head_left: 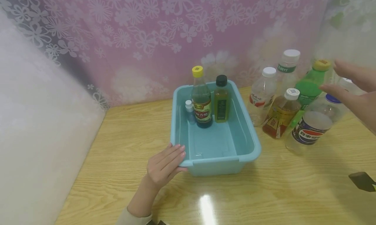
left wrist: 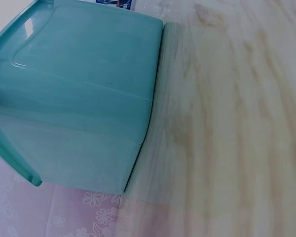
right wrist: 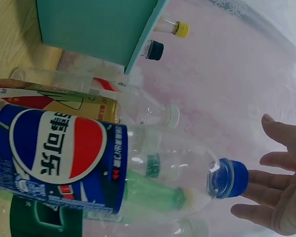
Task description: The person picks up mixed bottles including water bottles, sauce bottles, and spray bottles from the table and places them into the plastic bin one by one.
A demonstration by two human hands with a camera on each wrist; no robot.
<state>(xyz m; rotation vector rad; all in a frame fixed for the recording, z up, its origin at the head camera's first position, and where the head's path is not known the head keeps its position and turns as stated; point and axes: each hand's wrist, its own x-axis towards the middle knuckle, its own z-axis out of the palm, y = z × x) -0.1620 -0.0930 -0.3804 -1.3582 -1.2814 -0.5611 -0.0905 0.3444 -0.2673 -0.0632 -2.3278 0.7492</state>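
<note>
My left hand (head_left: 163, 166) grips the near left corner of a light blue plastic basin (head_left: 217, 167), fingers over the rim and thumb below it. Inside the basin stand a vinegar bottle (head_left: 202, 111) with a yellow cap, a dark-capped bottle (head_left: 221, 104) of yellowish liquid and a small white-capped bottle (head_left: 190, 113). At the right, my right hand (head_left: 359, 91) is spread with nothing in it, close to the blue cap of an empty Pepsi bottle (head_left: 311, 130). The right wrist view shows its fingers (right wrist: 269, 180) around and behind that cap (right wrist: 232, 177).
Right of the basin stand a bottle of brown drink (head_left: 279, 117), a green bottle (head_left: 308, 84) and clear white-capped bottles (head_left: 262, 91), several in all. A flowered pink curtain (head_left: 164, 39) hangs behind the table. A dark flat object (head_left: 362, 181) shows at the right edge.
</note>
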